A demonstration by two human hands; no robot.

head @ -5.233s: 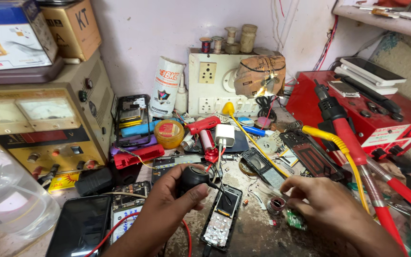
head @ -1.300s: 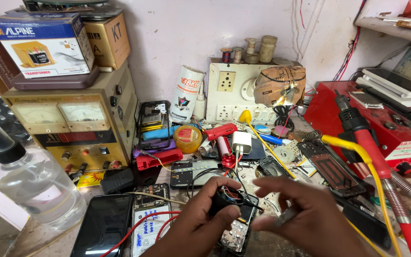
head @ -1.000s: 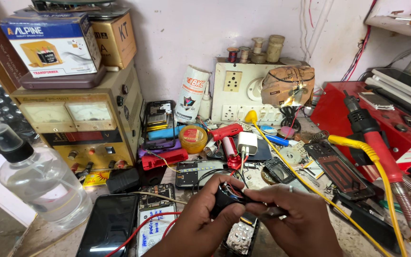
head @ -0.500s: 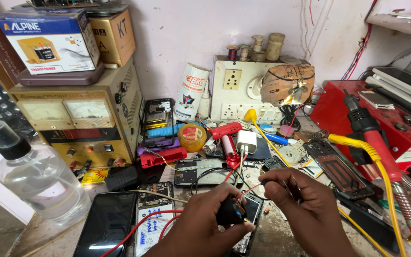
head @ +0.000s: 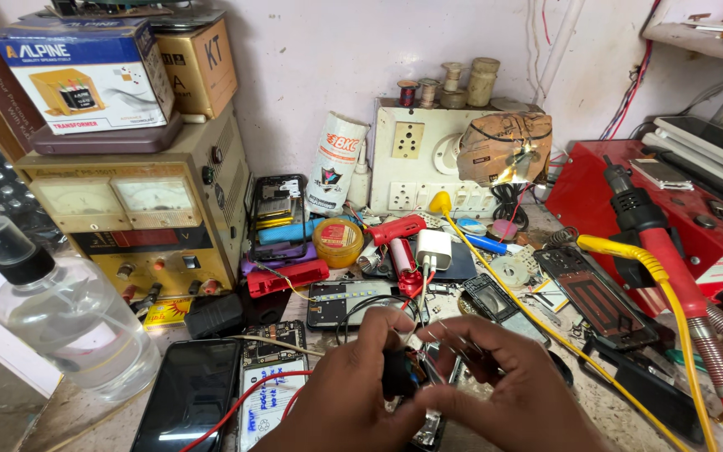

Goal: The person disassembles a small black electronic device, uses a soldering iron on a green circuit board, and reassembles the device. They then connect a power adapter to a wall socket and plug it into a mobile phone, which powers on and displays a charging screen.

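Small black part (head: 398, 374) — seemingly pinched — between both hands (head: 428, 393).

small black part (head: 398, 373) mostly hidden by hands (head: 428, 393), forearms cut off

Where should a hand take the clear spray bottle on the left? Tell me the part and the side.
Grip the clear spray bottle at its narrow neck under the black cap, coming from above. It leans left, its body is wide and rounded, and the yellow power supply and the black phone crowd its right side.
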